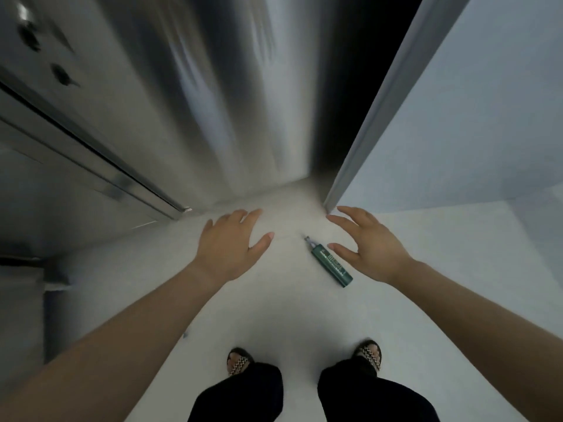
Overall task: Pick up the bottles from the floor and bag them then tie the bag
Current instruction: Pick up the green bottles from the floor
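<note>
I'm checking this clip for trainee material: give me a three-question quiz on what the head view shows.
1. True or false: the green bottle lies on its side on the floor.
2. Which hand is nearer the bottle? A) left hand B) right hand
3. Fill in: both hands are open and hold ____.

Key:
1. True. It lies flat, its narrow tip pointing away from the person.
2. B. The right hand's thumb appears just beside the bottle's upper end in the picture; the left hand is farther off.
3. Nothing. The fingers of both are spread, with no grip on anything, and no bag is in view.
</note>
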`<state>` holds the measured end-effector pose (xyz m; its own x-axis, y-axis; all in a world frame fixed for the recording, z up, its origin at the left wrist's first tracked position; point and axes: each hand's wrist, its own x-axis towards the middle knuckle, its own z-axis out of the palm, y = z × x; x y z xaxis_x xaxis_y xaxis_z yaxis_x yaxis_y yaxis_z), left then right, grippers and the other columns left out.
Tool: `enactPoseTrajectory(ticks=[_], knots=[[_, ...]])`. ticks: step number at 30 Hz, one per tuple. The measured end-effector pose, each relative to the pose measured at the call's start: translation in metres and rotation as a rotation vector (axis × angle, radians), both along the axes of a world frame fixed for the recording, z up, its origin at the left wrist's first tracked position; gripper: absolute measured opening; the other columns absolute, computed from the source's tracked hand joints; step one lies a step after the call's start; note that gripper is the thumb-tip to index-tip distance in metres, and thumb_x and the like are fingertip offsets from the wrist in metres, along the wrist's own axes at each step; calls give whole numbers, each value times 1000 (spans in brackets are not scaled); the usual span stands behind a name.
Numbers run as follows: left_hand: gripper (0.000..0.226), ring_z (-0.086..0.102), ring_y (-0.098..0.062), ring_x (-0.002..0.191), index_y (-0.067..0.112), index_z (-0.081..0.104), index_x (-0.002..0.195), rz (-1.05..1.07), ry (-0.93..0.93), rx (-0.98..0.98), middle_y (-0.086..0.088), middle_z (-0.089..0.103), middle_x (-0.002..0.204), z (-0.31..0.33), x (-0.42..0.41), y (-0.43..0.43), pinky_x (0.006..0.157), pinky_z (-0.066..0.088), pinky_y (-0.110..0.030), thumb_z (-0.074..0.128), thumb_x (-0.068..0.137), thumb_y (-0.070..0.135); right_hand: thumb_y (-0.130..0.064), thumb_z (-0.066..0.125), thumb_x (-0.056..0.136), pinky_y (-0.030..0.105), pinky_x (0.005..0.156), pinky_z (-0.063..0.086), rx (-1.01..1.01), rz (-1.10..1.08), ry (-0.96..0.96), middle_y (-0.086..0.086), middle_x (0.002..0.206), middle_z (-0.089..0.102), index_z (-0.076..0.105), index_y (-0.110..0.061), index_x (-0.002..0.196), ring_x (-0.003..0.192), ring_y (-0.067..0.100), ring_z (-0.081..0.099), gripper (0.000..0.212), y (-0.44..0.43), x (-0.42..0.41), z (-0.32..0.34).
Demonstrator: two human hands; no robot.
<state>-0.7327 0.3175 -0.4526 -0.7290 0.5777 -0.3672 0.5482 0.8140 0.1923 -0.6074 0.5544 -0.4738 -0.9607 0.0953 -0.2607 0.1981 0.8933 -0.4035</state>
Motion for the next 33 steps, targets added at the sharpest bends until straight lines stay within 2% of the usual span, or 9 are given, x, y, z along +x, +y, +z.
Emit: enactPoseTrajectory(ticks=[9,13,17,23,28,33], knots=[[63,44,-25,128,29,28,143,-55,-15,-53,-2,41,145,-287,-12,31,104,34,-47,28,90,62,-53,42,91,42,104,37,127,-177,-56,-2,154,28,34,-32,141,139,21,26,55,44,1,-276],[64,42,-25,130,29,28,143,-75,-23,-56,-2,40,147,-411,-21,28,105,35,-46,28,88,64,-53,42,91,42,102,39,104,-194,-75,-2,154,25,32,-33,142,138,23,27,56,46,2,-395],[66,42,-26,130,30,27,143,-139,-11,-88,-2,39,147,-503,-17,24,104,36,-46,28,87,65,-53,46,89,43,102,41,48,-178,-94,-3,154,23,30,-36,142,136,24,31,58,36,9,-484],[68,30,-26,138,27,23,145,-156,-53,-76,-4,28,153,-570,2,10,109,31,-48,34,87,62,-49,50,89,44,101,40,57,-238,-129,0,154,23,27,-34,144,135,26,30,61,30,24,-544],[74,4,-25,146,33,13,148,-128,-103,-110,0,2,160,-601,11,-14,113,21,-53,37,85,65,-43,54,88,46,96,43,133,-221,-148,2,153,19,18,-33,146,130,29,33,70,23,29,-565],[81,-2,-23,146,35,4,148,-167,-161,-180,1,-10,159,-619,26,-36,111,25,-54,42,84,65,-42,55,87,44,91,47,125,-192,-163,2,152,16,5,-38,147,123,30,39,78,8,35,-575]])
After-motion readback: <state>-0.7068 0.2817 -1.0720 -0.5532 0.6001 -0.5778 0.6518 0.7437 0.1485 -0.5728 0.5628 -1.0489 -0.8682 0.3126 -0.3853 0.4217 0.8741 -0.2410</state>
